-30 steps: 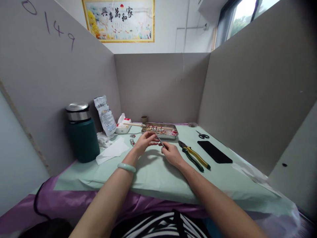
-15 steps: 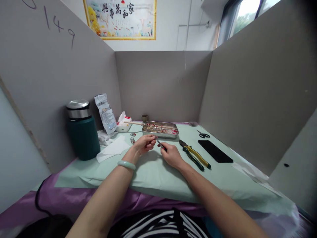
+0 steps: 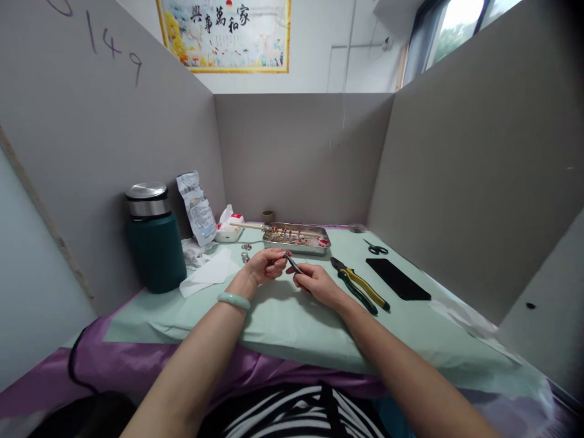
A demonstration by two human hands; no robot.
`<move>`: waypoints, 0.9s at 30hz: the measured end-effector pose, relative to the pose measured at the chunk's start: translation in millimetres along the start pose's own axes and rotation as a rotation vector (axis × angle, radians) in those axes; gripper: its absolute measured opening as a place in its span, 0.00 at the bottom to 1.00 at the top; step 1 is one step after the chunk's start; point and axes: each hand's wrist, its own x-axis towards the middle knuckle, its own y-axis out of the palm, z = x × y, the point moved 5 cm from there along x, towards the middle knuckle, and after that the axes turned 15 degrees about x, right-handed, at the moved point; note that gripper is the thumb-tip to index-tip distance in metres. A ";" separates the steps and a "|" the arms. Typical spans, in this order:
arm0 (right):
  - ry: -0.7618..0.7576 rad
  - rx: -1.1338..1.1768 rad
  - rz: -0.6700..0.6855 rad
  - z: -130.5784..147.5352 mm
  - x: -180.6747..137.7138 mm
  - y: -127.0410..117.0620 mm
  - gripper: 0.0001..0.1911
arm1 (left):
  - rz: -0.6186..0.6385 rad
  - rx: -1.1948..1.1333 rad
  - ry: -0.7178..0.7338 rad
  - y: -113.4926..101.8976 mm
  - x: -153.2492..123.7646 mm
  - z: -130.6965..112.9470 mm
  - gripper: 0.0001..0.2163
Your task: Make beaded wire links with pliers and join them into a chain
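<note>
The left arm (image 3: 191,371), its visible length unsleeved, bears at the wrist a smooth, closed bangle (image 3: 233,300), pale green and rounded in section (jade-like in tone); the right arm (image 3: 401,365) is likewise unsleeved. At the lower margin, the garment (image 3: 278,418) shows curved white stripes on black, crossed by a dark vertical band (image 3: 327,404), with a patch of blue (image 3: 387,417) at the right, its nature unclear.
</note>
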 end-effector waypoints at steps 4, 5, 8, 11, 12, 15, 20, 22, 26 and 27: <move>0.068 0.115 0.107 4.5 -3.6 1.7 0.15 | 0.061 0.020 0.005 3.5 -1.6 -0.9 0.07; 0.083 0.145 0.134 6.1 -4.7 2.4 0.15 | 0.072 0.025 0.004 4.3 -2.3 -1.1 0.07; 0.102 0.195 0.153 10.0 -6.6 2.0 0.15 | 0.077 0.035 0.001 5.5 -4.0 -1.8 0.07; 0.129 0.254 0.180 9.9 -8.1 2.1 0.15 | 0.095 0.051 0.003 7.2 -5.6 -2.2 0.08; 0.147 0.287 0.201 9.2 -8.9 2.8 0.15 | 0.108 0.058 0.003 8.1 -6.1 -2.2 0.08; 0.197 0.371 0.238 6.7 -10.4 3.9 0.15 | 0.129 0.070 0.001 9.8 -7.0 -1.6 0.08; 0.215 0.398 0.181 4.2 -8.1 1.0 0.15 | 0.066 0.064 0.008 6.5 -3.5 -1.1 0.08; 0.214 0.402 0.144 3.7 -6.5 -0.9 0.16 | 0.008 0.053 0.007 3.4 -1.6 -1.4 0.09; 0.188 0.399 0.062 4.0 -4.4 -6.2 0.15 | -0.123 0.023 0.054 -3.0 0.7 -4.9 0.11; 0.183 0.399 0.052 4.2 -4.2 -7.0 0.15 | -0.158 0.023 0.065 -4.5 1.1 -5.3 0.12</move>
